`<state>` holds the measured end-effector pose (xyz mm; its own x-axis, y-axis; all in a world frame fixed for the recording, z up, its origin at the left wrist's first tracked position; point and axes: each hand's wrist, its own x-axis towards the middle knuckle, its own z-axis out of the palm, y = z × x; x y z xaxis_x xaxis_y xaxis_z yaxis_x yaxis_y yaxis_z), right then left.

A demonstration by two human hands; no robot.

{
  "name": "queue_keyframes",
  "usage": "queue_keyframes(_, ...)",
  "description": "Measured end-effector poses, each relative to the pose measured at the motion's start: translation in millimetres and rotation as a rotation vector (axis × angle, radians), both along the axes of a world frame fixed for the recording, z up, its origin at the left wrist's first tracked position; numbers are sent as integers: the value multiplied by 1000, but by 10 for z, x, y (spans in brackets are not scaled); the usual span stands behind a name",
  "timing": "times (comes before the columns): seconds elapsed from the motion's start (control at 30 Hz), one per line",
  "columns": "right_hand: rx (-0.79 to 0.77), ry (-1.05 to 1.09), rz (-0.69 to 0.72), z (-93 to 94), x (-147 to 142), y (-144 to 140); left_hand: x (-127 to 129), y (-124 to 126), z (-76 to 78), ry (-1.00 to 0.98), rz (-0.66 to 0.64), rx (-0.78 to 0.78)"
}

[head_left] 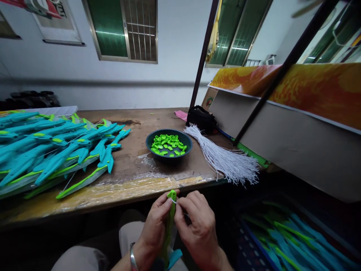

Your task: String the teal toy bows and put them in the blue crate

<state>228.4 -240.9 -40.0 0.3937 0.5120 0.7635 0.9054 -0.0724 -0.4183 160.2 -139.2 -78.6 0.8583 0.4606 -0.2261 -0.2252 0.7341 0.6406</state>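
My left hand (155, 227) grips a green and teal plastic toy sword (169, 222) upright over my lap, below the table's front edge. My right hand (196, 222) pinches a thin white string (174, 201) at the sword's green tip. On the wooden table (135, 165) a dark bowl (169, 144) holds several small green plastic pieces. Right of the bowl lies a bundle of white strings (222, 160). A big pile of teal and green toy swords (53, 150) covers the table's left side.
A black bag (201, 118) and a pink scrap (180, 114) lie at the table's back. A slanted board with an orange print (296, 109) leans at the right. Below it, a crate (282, 241) holds more teal swords. Clear tape covers the table's front edge.
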Motion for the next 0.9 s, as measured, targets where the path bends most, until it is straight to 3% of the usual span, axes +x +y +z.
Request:
queue_keyframes(0.23,-12,60,23,-49,12,92,14,12,38,-31,-3,0)
queue_keyframes(0.9,-87,107,19,-93,3,170,30,20,-32,-55,-15,-9)
